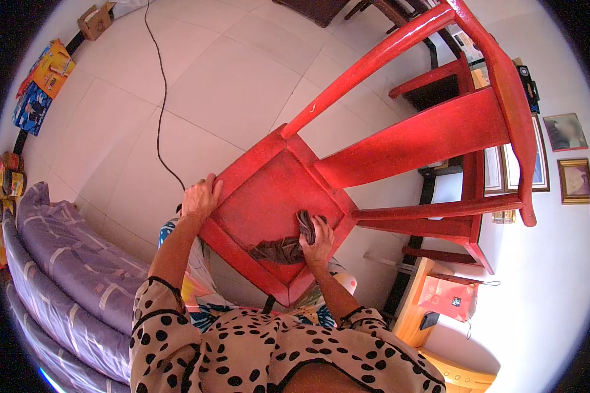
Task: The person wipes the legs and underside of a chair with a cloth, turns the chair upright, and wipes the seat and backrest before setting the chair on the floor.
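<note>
A red wooden chair [262, 190] is in front of me, its seat close to my lap and its backrest stretching to the upper right. My left hand [202, 196] grips the left edge of the seat, fingers curled over the frame. In my right hand [317, 243] is a dark brown cloth [278, 251], bunched up and pressed on the seat near its right side. Part of the cloth pokes up above my fingers, and the rest spreads leftward over the red panel.
A purple-covered sofa [78, 262] lies to my left. A black cable [162, 98] runs over the tiled floor [223, 78]. Colourful boxes [49, 69] stand along the left wall. Another red piece of furniture [472, 177] and a red bag [447, 295] are at right.
</note>
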`<move>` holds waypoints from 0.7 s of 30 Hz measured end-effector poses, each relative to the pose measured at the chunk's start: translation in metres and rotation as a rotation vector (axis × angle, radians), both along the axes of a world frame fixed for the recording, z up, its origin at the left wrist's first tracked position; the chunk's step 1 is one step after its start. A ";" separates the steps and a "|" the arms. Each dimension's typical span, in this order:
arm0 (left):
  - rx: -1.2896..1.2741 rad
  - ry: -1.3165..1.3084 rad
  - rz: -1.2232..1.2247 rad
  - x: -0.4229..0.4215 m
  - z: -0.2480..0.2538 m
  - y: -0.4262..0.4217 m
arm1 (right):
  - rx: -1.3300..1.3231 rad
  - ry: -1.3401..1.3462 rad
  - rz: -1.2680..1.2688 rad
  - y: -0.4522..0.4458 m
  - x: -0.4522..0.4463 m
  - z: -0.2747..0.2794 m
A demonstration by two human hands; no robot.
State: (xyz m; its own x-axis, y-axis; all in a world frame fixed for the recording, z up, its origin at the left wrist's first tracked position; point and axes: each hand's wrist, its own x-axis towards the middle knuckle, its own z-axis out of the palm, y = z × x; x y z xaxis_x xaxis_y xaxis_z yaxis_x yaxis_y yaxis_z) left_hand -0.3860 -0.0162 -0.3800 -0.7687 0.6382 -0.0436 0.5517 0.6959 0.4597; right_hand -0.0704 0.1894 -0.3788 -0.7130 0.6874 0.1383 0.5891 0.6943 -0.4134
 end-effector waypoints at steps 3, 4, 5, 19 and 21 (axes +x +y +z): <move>-0.007 -0.003 -0.001 0.000 0.000 0.000 | -0.002 -0.004 -0.005 0.000 0.000 0.000; -0.013 -0.005 0.000 0.000 0.001 0.000 | -0.001 -0.007 -0.007 0.000 0.000 0.000; -0.020 -0.007 0.002 0.000 0.001 0.000 | -0.003 -0.009 -0.008 -0.001 0.000 0.000; 0.006 -0.015 -0.010 0.000 0.004 0.000 | -0.031 -0.017 -0.012 -0.001 0.000 0.004; -0.005 -0.023 -0.017 0.000 0.008 0.000 | -0.023 -0.018 -0.014 -0.002 -0.001 0.004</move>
State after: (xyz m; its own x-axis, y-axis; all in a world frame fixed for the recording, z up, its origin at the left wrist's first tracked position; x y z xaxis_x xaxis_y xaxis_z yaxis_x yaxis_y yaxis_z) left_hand -0.3856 -0.0164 -0.3720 -0.7565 0.6508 -0.0646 0.5526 0.6890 0.4690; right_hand -0.0713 0.1877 -0.3744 -0.7054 0.7003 0.1097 0.6065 0.6764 -0.4180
